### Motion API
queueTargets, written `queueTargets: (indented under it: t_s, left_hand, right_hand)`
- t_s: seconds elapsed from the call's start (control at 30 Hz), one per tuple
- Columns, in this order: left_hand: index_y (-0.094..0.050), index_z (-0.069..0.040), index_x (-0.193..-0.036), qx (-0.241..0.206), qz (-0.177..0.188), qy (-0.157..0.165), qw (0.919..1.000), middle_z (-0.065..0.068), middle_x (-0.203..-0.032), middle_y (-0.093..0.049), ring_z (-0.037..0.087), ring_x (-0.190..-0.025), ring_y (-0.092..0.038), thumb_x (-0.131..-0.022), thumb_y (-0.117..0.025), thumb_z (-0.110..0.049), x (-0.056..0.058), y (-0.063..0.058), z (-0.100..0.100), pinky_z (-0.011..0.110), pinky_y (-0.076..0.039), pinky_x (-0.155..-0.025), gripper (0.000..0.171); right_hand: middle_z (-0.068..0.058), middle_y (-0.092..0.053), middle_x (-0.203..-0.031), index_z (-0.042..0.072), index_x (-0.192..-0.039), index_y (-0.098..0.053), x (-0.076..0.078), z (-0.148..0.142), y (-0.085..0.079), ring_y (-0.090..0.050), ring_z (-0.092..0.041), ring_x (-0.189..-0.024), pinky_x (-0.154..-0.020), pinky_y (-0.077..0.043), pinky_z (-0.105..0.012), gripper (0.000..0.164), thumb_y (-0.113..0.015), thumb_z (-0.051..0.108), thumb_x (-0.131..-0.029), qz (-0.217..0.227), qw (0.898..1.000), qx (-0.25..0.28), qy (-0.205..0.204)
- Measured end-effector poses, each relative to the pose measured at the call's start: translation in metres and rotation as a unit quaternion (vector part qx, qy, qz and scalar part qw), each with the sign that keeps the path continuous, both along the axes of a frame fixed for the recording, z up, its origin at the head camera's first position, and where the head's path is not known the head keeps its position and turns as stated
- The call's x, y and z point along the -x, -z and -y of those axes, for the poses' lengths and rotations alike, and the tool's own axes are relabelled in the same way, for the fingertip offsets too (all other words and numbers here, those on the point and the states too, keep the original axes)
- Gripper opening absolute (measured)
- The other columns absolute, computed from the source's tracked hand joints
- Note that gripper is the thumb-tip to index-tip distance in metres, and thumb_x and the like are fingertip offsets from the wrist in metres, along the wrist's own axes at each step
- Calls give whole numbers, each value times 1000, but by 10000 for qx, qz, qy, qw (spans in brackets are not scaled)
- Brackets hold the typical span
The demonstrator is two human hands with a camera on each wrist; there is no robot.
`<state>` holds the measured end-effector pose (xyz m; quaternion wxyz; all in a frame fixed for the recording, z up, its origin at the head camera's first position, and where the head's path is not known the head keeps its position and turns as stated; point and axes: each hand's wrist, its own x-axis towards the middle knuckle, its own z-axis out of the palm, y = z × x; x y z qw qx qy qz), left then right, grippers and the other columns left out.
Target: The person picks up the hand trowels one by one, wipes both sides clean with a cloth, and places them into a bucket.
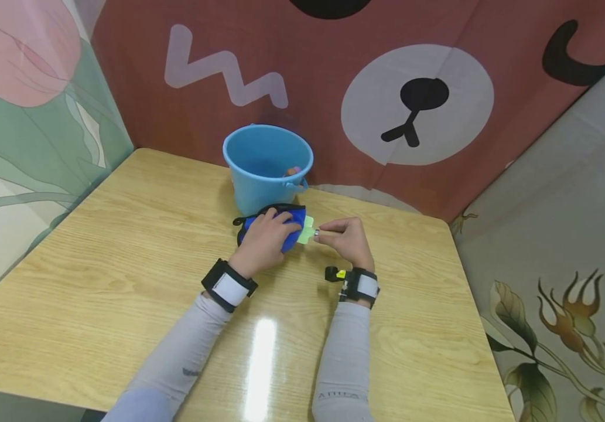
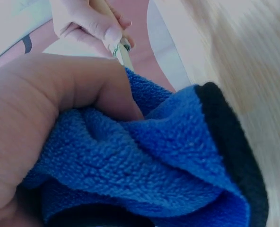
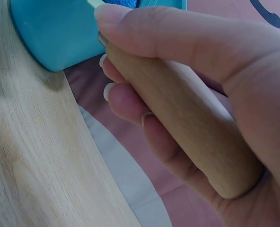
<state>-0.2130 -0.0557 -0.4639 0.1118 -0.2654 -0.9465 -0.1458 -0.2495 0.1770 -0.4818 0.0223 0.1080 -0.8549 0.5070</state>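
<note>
A fuzzy blue cloth with black edging (image 1: 293, 235) is bunched in my left hand (image 1: 263, 243), just in front of the bucket. Its thumb presses into the folds in the left wrist view. My right hand (image 1: 352, 239) grips a tool by its thick wooden handle (image 3: 178, 118), thumb and fingers wrapped along it. The tool's flat light green head (image 1: 306, 231) points left and runs in against the cloth, which covers its far part. A metal collar (image 1: 317, 232) joins head and handle.
Behind the cloth stands a light blue bucket (image 1: 249, 196) with small orange and pink things (image 1: 292, 171) inside. The wooden table (image 1: 123, 264) reaches back to a red curtain (image 1: 313, 64) with a bear print. More printed curtains hang on the left and right.
</note>
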Motion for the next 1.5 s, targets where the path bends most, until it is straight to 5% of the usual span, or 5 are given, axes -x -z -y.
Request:
queueTargets:
  t_s: [0.53,0.8,0.97,1.27,1.5]
  left_hand:
    - [-68,-14,-132,-242,201,-122,9994,11,-138,-62,37,-122,-54,-78,-82,-10,12,-1,28,52,-49,-101,56]
    - [-67,-8,-130,-1072,569,234,9923,13,-129,-66,34,-121,-59,-74,-82,-6,23,-2,66,53,-48,-103,58]
    - [-66,-6,-129,-1869,901,403,9774,13,-126,-68,34,-117,-61,-71,-80,-5,28,-1,82,53,-47,-103,60]
    - [-58,-2,-136,-3757,1860,782,9045,21,-131,-63,36,-117,-59,-80,-75,-8,32,16,67,52,-45,-102,59]
    - [-56,-2,-139,-5306,2447,347,8108,17,-137,-59,28,-122,-53,-81,-66,-4,34,31,52,46,-38,-110,59]
  right_hand:
    - [-4,-78,-95,10,-96,-81,-4,-5,-1,-71,-23,-94,-84,-56,-43,20,-88,19,-78,117,9998,5,138]
    - [-6,-78,-98,11,-100,-81,-5,-12,3,-72,-22,-95,-84,-56,-40,26,-87,27,-81,11,9995,199,228]
    - [-7,-77,-101,9,-103,-80,-7,-18,-2,-72,-21,-94,-82,-56,-34,32,-87,31,-81,-7,9980,455,442]
    - [-9,-78,-94,-6,-105,-76,-23,-10,-35,-72,-14,-84,-77,-57,-28,27,-82,11,-84,-363,9945,935,312]
    - [-4,-79,-92,-1,-105,-78,-13,-4,-25,-74,-17,-85,-76,-57,-29,33,-87,20,-81,-575,9912,1147,319]
